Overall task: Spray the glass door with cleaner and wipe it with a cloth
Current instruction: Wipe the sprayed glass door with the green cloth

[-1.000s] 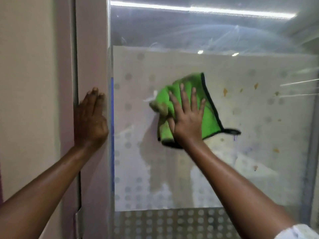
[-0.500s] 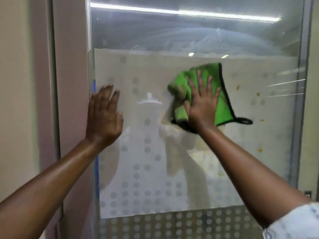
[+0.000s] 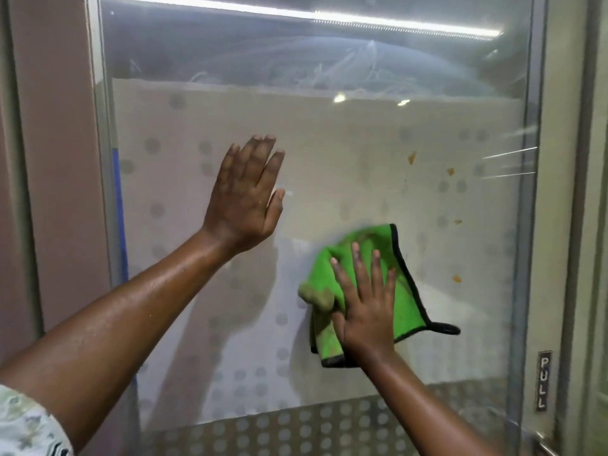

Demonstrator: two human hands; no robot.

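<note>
The glass door (image 3: pixel 345 153) fills the view, frosted in the middle band with a dot pattern and streaked with wipe marks higher up. A green cloth (image 3: pixel 391 258) with black trim is pressed flat against the glass at lower right under my right hand (image 3: pixel 365 307), whose fingers are spread over it. My left hand (image 3: pixel 245 195) lies open and flat on the glass to the upper left of the cloth, holding nothing. Small orange-brown specks (image 3: pixel 412 157) dot the glass to the right. No spray bottle is in view.
A metal frame (image 3: pixel 526 225) edges the door on the right, with a "PULL" label (image 3: pixel 544 380) and part of a handle (image 3: pixel 543 444) below. A pinkish wall or post (image 3: pixel 56 159) stands to the left. A blue strip (image 3: pixel 120 209) runs down the left glass edge.
My right hand has dragged the cloth down and to the right. My left hand has shifted from the left frame onto the middle of the glass. The view has moved right.
</note>
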